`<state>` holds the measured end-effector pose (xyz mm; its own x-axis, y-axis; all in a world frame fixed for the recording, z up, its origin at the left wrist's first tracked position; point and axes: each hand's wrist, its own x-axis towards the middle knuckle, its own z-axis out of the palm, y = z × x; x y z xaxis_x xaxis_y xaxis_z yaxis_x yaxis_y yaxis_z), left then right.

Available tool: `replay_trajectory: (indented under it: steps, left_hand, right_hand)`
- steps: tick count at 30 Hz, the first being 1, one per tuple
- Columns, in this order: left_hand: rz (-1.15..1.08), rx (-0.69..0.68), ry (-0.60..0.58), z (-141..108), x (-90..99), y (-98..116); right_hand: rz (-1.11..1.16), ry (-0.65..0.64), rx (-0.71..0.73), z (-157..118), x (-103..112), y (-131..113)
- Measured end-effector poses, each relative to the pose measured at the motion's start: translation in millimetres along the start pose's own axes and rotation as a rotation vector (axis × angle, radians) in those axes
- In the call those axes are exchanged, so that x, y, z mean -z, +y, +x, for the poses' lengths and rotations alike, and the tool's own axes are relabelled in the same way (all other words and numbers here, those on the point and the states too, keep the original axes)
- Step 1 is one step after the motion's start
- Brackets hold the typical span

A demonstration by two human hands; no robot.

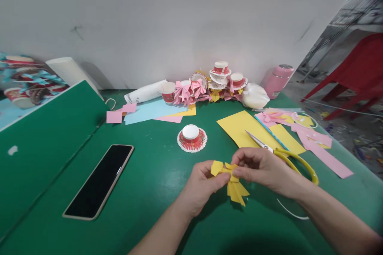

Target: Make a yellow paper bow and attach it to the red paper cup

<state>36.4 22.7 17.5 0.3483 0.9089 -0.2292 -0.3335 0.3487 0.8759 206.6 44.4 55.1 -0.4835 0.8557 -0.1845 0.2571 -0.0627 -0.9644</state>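
Between my two hands is a yellow paper bow [236, 192] with folded loops on top and pleated tails hanging below. My left hand [199, 183] pinches its left side, thumb across the front. On the other side my right hand [259, 169] grips the bow near its middle between thumb and fingers. Beyond them a small hat made from a paper cup [191, 137], with a red band and a fringed brim, sits on the green table [155, 175]. Yellow-handled scissors [281, 155] lie beside my right hand, partly over yellow paper [236, 127].
A phone [100, 181] lies at left. Along the wall are stacked paper cups [146, 91], several decorated cup hats [220, 72], a white bundle [255, 96] and a pink bottle [278, 81]. Pink strips [326, 155], a blue pencil-like stick [271, 132] and white cord [291, 212] lie at right.
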Motion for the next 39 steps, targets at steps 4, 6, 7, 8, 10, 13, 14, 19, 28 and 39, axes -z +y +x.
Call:
replay_trajectory:
  steps: [4, 6, 7, 8, 10, 13, 14, 19, 28, 39]
  left_hand:
    - [-0.007, -0.002, -0.016, 0.9, 2.3, -3.0]
    - [-0.011, 0.002, -0.012, 1.3, 2.7, -3.4]
    - [-0.017, 0.004, -0.013, 1.5, 2.7, -3.3]
    - [-0.022, 0.006, -0.017, 1.6, 2.6, -3.0]
    - [-0.031, 0.011, -0.016, 1.8, 2.3, -2.4]
    - [-0.038, 0.011, 0.013, 1.7, 1.9, -1.8]
    - [-0.041, 0.012, 0.023, 1.6, 1.8, -1.7]
    - [-0.048, 0.021, 0.012, 1.1, 0.7, -0.3]
    - [0.008, 0.01, 0.009, 1.3, -1.4, 0.1]
    - [0.005, 0.051, 0.011, 1.1, -3.0, 0.7]
  right_hand:
    - [0.018, -0.013, 0.011, -1.5, 0.2, -1.2]
    - [0.009, -0.014, 0.017, -1.8, 1.0, -1.3]
    - [0.002, -0.01, 0.021, -1.9, 1.5, -1.1]
    - [-0.003, -0.006, 0.025, -1.9, 1.9, -0.9]
    - [-0.001, -0.001, 0.033, -2.0, 2.6, 0.0]
    - [0.02, 0.011, 0.045, -2.8, 2.2, 1.9]
    - [0.025, 0.016, 0.042, -3.2, 1.7, 2.5]
    - [0.048, 0.009, 0.023, -4.2, -0.8, 5.2]
    - [0.021, -0.027, -0.009, -4.7, 1.1, 5.3]
    - [-0.18, 0.061, -0.028, -3.7, -5.2, 2.9]
